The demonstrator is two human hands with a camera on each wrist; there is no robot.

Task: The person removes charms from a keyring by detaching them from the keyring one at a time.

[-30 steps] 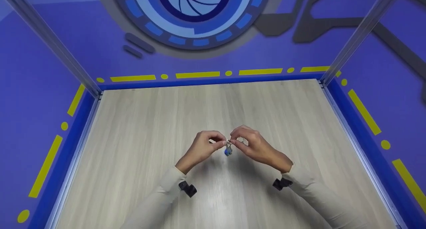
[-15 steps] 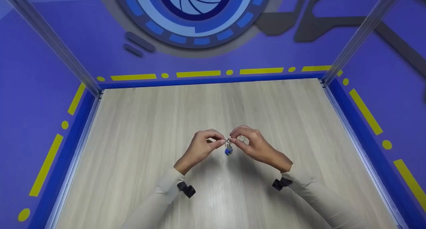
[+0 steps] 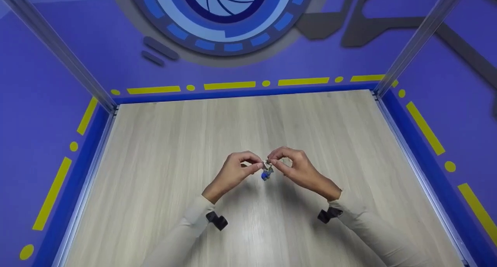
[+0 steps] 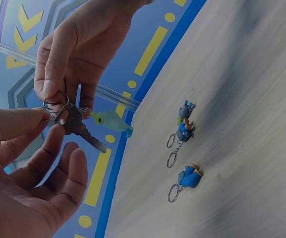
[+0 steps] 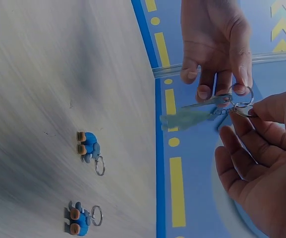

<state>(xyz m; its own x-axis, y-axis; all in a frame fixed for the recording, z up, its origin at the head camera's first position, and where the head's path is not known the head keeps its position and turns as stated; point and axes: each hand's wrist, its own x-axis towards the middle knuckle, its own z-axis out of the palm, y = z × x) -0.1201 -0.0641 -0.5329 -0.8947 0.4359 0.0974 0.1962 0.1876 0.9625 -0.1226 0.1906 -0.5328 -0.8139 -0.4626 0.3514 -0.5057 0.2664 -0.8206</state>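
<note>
At the middle of the table, my left hand (image 3: 235, 170) and right hand (image 3: 298, 170) meet fingertip to fingertip. Each pinches a metal ring between thumb and finger. A silver key (image 4: 72, 121) hangs between the hands beside a pale green animal figure (image 4: 112, 121) on a short chain. The rings (image 5: 242, 94) overlap; whether they are linked I cannot tell. Both wrist views put the hands above the table. In the head view the fingers hide most of the key, and a small blue figure (image 3: 265, 175) shows just below them.
Several keychains with blue and grey figures lie on the table below the hands: one blue keychain (image 4: 189, 176), another (image 4: 185, 131), with orange parts. In the right wrist view, two blue keychains (image 5: 88, 144) show. Blue walls (image 3: 248, 75) bound the table's back and sides.
Both hands stay almost in place, fingertips still meeting. The small hanging piece between them has shifted slightly to the right and up.
</note>
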